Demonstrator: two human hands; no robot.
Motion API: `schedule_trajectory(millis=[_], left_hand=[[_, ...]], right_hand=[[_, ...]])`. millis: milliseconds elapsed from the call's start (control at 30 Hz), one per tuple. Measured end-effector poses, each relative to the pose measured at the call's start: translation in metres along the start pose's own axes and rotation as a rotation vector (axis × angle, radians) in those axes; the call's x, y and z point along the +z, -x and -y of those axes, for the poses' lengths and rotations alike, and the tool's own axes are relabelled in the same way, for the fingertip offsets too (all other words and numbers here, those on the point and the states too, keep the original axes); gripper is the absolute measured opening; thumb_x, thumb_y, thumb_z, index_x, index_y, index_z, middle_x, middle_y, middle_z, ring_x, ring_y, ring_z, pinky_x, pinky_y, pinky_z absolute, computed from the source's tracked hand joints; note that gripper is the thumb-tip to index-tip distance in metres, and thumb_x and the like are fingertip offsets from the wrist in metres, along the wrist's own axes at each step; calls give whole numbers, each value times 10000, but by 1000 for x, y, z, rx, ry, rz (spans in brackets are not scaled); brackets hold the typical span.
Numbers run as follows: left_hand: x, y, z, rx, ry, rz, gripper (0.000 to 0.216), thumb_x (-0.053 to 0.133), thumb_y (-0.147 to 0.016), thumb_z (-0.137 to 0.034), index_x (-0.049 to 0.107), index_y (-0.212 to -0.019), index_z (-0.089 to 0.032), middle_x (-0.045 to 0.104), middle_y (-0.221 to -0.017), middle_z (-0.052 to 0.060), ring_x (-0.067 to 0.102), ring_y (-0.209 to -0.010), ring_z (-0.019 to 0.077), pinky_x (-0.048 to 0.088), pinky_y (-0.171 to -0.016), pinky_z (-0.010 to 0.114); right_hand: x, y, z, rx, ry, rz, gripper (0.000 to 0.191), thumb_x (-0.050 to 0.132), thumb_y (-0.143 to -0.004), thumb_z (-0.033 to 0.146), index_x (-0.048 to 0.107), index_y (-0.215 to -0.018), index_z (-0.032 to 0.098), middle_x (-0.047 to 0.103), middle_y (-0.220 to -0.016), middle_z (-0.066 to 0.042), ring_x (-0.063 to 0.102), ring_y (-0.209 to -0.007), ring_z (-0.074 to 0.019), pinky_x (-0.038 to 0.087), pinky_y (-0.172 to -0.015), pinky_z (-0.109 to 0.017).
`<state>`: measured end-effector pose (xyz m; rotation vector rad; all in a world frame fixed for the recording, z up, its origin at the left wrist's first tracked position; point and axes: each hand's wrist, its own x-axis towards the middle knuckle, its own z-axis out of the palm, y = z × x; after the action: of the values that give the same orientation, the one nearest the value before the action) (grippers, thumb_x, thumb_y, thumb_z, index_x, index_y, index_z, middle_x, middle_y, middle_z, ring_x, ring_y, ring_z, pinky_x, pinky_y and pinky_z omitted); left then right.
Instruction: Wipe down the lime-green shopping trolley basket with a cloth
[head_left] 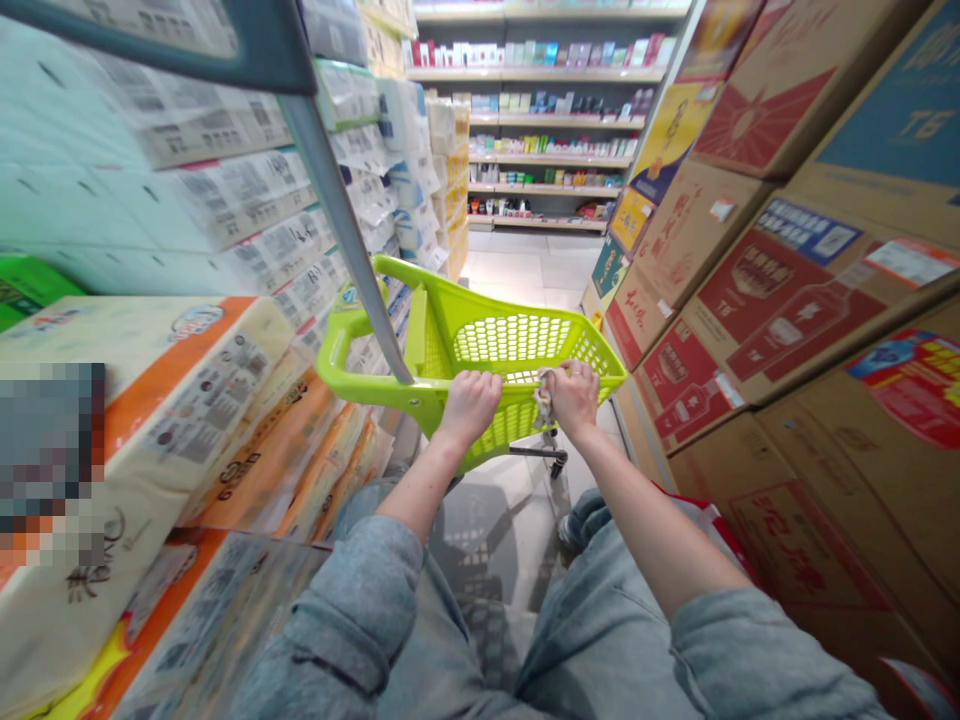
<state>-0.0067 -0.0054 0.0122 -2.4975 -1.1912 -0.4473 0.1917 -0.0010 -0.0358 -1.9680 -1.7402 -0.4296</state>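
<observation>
A lime-green plastic shopping trolley basket (pixel 517 300) stands in front of me, turned sideways across the aisle. My left hand (pixel 470 405) is closed over its near rim, fingers curled inward. Farther right on the same rim, my right hand (pixel 576 395) is also closed, with a crumpled, dirty-looking wipe or cloth (pixel 543 398) bunched at its thumb side. The wipe's exact kind I cannot make out. From the basket's left end a grey metal pole (pixel 349 235) rises at a tilt to a dark handle (pixel 289 50). A black caster (pixel 559 462) shows beneath.
Stacked tissue packs (pixel 247 400) crowd the left side, close to my arm. Cardboard cartons (pixel 757 330) form a wall on the right. Product shelves (pixel 540 120) close the far end of the tiled floor (pixel 517 255).
</observation>
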Motion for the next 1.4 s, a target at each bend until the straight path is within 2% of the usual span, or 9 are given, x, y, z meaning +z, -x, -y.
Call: schedule_trajectory(millis=[167,300,433,600,733,867,1100,1200,1400], left_hand=[[1,-1,0,4,-5,0,161,407,-875,-112,561,-839,-142,610,-762,90,558,-745,225,325,-678,353],[1,-1,0,0,11,7,160,407,-869,-107,560,-841,-142,608,-763,92,555,-745,231,324,-676,357],[0,0,1,0,5,26,147,425,-854,-99,565,-853,-141,611,-785,98,557,-766,229,329,-683,355],[-3,3,4,8,10,33,157,417,-852,-100,567,-864,-145,609,-787,97,555,-771,232,332,-686,359],[-4,7,7,14,-3,26,148,418,-861,-116,561,-846,-147,607,-778,91,553,-764,232,329,-685,358],[-4,9,7,8,-13,14,151,413,-868,-116,557,-838,-147,605,-768,87,554,-756,229,325,-680,356],[-2,7,3,18,-1,10,144,423,-854,-93,557,-841,-146,607,-774,89,555,-758,229,322,-676,352],[-1,6,3,21,8,-5,136,426,-848,-95,552,-840,-146,604,-764,87,554,-746,232,320,-669,352],[0,6,3,28,13,-14,119,437,-845,-108,547,-828,-150,602,-752,78,555,-739,235,322,-666,347]], right_hand=[[8,-4,-24,38,65,36,279,377,-932,249,635,-879,156,633,-926,-116,493,-899,-239,299,-799,-347],[9,-4,-29,56,30,58,288,359,-938,241,626,-864,162,658,-868,-98,521,-835,-222,296,-789,-330],[5,0,-18,54,-12,66,311,333,-950,254,621,-874,166,675,-842,-91,543,-807,-214,294,-797,-326],[4,7,10,-53,-62,63,348,294,-973,308,611,-892,190,680,-900,-74,555,-872,-205,280,-877,-332],[6,9,23,-41,-37,44,377,292,-972,341,609,-851,175,674,-876,-90,551,-873,-212,285,-895,-334],[6,7,13,-79,-29,57,400,278,-972,336,621,-847,174,679,-860,-91,548,-863,-209,278,-903,-349],[1,1,-12,67,25,63,407,299,-948,292,654,-795,164,681,-878,-124,533,-875,-244,298,-833,-381],[-1,0,5,36,9,88,398,310,-939,276,649,-774,144,668,-855,-141,533,-868,-253,304,-794,-373],[1,2,54,-133,-113,116,371,269,-970,251,593,-815,163,644,-810,-79,552,-778,-194,297,-738,-313]])
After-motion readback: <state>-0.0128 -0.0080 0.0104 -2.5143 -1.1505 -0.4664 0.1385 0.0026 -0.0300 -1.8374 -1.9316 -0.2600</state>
